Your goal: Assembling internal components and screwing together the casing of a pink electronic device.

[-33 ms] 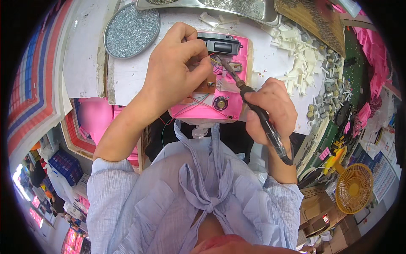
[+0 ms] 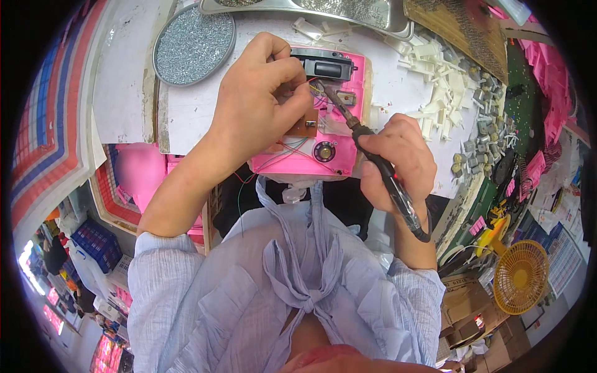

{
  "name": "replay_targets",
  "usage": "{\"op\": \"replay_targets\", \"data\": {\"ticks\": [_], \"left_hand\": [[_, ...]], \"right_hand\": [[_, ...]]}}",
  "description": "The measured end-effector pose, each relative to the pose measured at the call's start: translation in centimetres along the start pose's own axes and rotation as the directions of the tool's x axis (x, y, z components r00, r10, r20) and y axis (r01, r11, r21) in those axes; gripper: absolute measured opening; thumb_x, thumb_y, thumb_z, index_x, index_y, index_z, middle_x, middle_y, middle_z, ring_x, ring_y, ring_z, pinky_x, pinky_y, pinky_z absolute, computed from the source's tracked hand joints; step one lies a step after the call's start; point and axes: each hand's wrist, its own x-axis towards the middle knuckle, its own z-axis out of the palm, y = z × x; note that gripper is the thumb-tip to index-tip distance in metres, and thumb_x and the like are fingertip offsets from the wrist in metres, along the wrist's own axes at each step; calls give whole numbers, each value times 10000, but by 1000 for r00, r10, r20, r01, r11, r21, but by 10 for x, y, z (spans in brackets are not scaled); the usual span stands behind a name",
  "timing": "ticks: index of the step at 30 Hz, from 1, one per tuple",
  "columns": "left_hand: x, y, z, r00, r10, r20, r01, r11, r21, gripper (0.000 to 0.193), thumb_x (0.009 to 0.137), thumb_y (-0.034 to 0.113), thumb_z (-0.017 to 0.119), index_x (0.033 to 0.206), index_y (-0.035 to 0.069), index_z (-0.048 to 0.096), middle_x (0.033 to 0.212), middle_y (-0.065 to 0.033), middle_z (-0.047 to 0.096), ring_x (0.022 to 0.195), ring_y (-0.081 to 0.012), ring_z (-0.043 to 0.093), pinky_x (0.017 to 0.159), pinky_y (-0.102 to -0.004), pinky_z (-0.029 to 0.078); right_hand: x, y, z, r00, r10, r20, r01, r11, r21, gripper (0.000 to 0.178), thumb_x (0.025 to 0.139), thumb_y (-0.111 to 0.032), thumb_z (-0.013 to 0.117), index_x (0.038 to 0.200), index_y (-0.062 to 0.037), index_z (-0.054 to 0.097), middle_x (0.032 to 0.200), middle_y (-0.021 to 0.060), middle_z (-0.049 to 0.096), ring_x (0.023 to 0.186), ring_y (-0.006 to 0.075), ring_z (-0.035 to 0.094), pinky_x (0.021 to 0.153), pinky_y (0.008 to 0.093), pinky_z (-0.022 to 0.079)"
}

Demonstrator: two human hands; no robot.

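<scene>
Soldering iron (image 2: 387, 166) tip close to the left fingertips, over the pink plastic case (image 2: 346, 154).

The right hand (image 2: 403, 158) curls around the iron's handle; the iron slants up and left, its tip just right of the left hand (image 2: 264, 93). I cannot tell if the tip touches anything. The left fingers bend in close over the case's left side, hiding what they may pinch. The case lies in front of the person, by the table's near edge. White tabletop (image 2: 186, 112) shows left, toward the screws (image 2: 194, 46), and right, toward the white plastic parts (image 2: 443, 87).
</scene>
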Motion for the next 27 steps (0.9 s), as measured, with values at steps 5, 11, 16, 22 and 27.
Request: {"op": "replay_targets", "data": {"ticks": [5, 11, 16, 22, 27], "left_hand": [[-1, 1, 0, 1000, -14, -2, 14, 1000, -21, 72, 802, 19, 719, 829, -6, 658, 929, -77, 512, 801, -185, 554, 699, -289, 474], [-1, 0, 1, 1000, 2, -10, -3, 1000, -15, 79, 802, 22, 722, 830, -10, 657, 933, -82, 516, 805, -191, 557, 707, -290, 477], [0, 0, 1, 1000, 2, -10, -2, 1000, -17, 84, 800, 24, 721, 830, -15, 653, 931, -83, 512, 806, -189, 556, 707, -291, 476], [0, 0, 4, 997, -24, -67, 21, 998, -52, 105, 734, 90, 742, 762, 20, 668, 893, -103, 558, 755, -274, 609, 666, -373, 511], [1, 1, 5, 997, -20, -69, 17, 999, -45, 103, 734, 83, 742, 759, 19, 664, 888, -103, 560, 747, -272, 612, 659, -372, 515]], "right_hand": [[3, 2, 3, 1000, -24, -10, 24, 1000, -7, 324, 667, -13, 738, 990, -27, 723, 679, 41, 546, 590, 233, 519, 650, 351, 453], [4, 3, 3, 999, -33, 5, 33, 999, -30, 320, 656, -20, 737, 975, -27, 729, 677, 42, 556, 593, 241, 524, 649, 363, 457], [5, 1, 4, 999, -38, 2, 38, 998, -48, 297, 673, -43, 737, 970, -32, 730, 670, 42, 560, 602, 248, 530, 656, 374, 462], [4, 3, 4, 999, -52, -2, 52, 998, -47, 299, 698, -61, 732, 997, -47, 721, 660, 40, 557, 604, 248, 529, 663, 376, 463], [5, 0, 0, 999, -30, 21, 31, 999, -35, 290, 711, -59, 727, 1001, -49, 716, 662, 40, 559, 601, 245, 521, 658, 377, 458]]}}
